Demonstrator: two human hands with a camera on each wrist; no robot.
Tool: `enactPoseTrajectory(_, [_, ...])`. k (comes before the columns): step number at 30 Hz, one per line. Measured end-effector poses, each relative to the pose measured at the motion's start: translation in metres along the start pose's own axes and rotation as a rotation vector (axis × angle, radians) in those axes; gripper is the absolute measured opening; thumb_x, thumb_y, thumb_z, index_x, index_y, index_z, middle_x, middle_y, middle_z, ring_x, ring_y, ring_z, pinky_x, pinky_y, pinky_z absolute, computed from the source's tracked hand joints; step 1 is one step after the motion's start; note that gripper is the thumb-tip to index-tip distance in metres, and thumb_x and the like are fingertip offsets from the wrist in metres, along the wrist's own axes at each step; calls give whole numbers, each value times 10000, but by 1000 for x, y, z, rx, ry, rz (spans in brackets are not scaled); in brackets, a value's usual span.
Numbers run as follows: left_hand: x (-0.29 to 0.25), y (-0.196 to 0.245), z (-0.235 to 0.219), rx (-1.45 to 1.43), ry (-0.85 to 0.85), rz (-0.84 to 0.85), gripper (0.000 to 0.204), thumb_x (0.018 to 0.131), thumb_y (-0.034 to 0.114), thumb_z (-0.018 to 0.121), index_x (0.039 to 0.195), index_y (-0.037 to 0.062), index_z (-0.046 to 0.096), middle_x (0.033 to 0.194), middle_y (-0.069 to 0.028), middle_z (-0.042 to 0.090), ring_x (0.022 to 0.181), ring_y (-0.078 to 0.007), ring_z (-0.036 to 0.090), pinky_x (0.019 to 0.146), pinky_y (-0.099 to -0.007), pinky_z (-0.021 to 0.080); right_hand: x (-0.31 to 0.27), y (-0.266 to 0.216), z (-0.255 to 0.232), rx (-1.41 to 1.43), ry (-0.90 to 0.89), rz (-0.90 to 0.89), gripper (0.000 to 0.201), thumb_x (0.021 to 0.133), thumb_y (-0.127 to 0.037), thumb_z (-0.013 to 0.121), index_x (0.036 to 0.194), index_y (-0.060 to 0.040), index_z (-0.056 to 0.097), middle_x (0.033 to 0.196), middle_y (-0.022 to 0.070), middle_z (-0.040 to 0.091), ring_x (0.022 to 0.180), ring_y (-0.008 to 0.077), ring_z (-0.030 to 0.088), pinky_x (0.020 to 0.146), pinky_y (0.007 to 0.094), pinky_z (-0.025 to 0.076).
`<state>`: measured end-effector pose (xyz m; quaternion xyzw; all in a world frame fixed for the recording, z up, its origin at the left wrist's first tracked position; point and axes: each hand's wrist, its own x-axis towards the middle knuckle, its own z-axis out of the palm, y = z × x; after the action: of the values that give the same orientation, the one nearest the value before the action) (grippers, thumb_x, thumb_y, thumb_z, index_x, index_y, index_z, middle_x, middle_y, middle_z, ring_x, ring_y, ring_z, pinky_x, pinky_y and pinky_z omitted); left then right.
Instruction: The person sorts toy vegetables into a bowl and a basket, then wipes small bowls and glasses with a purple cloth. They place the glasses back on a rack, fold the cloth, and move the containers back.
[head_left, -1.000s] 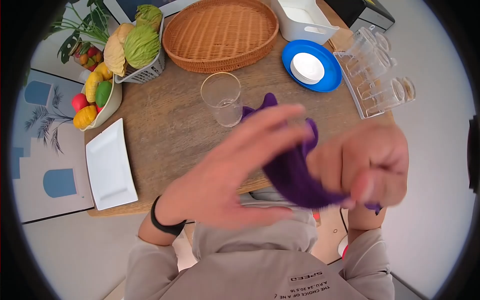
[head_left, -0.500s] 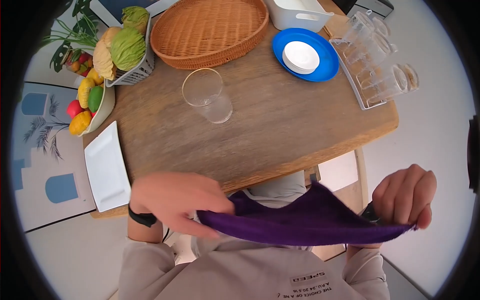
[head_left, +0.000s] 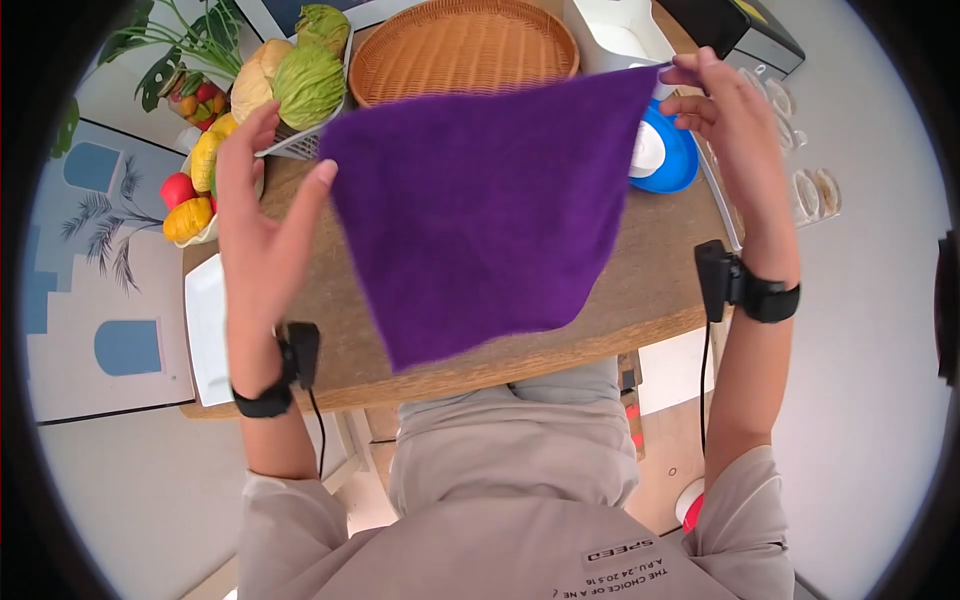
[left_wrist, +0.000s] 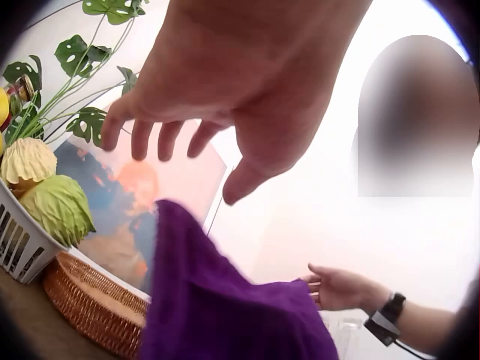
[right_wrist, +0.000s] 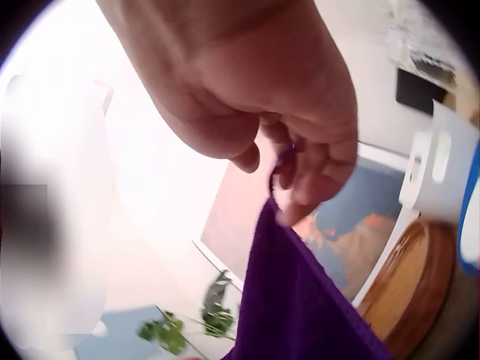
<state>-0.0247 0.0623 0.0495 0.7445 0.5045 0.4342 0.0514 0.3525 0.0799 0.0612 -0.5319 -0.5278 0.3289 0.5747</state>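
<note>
A purple cloth (head_left: 480, 220) is spread out in the air above the table in the head view, its upper edge stretching between my two hands. With thumb and fingers, my right hand (head_left: 745, 140) pinches its upper right corner; the right wrist view shows the cloth (right_wrist: 289, 292) hanging from that pinch. My left hand (head_left: 260, 220) is at the upper left corner, thumb and fingers spread apart. In the left wrist view the free corner of the cloth (left_wrist: 180, 232) sticks up below the open left hand (left_wrist: 232, 97). The drinking glass is hidden behind the cloth.
Along the back of the wooden table (head_left: 650, 290) are a basket of cabbages (head_left: 308, 85), a round wicker tray (head_left: 465, 50) and a white bin (head_left: 620, 35). A blue plate (head_left: 675, 165) and a glass rack (head_left: 725, 200) stand right; fruit (head_left: 188, 220) and a white plate (head_left: 207, 330) left.
The cloth has gone from bunched, then stretched low before my body, to raised and opened flat over the table. Both hands have lifted and moved forward; my left hand's fingers have spread off the cloth.
</note>
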Motion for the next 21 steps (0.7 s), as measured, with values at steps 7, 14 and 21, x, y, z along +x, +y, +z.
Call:
enactPoseTrajectory(7, [-80, 28, 67, -879, -241, -522, 516, 1023, 257, 543, 1454, 15, 397, 1455, -135, 461, 1388, -229, 413, 1175, -396, 296, -104, 42, 63, 63, 21, 144, 433, 1037, -332, 510, 1276, 22, 585, 1266, 136, 632, 1139, 226, 621, 1001, 380, 485])
enactPoseTrajectory(14, [-59, 42, 114, -1230, -156, -656, 534, 1089, 404, 349, 1462, 30, 423, 1483, -77, 473, 1393, -208, 420, 1173, -392, 287, -112, 58, 150, 656, -62, 470, 528, 1075, -403, 404, 1431, -19, 473, 1424, 97, 528, 1331, 171, 469, 1158, 350, 320])
enactPoseTrajectory(21, [-43, 26, 148, -1393, -69, -782, 405, 1082, 388, 413, 1233, 44, 562, 1205, -37, 601, 1114, -132, 543, 1022, -299, 397, -86, 68, 169, 686, -61, 370, 562, 1076, -479, 355, 1355, -28, 541, 1333, 89, 597, 1206, 177, 565, 1073, 320, 408])
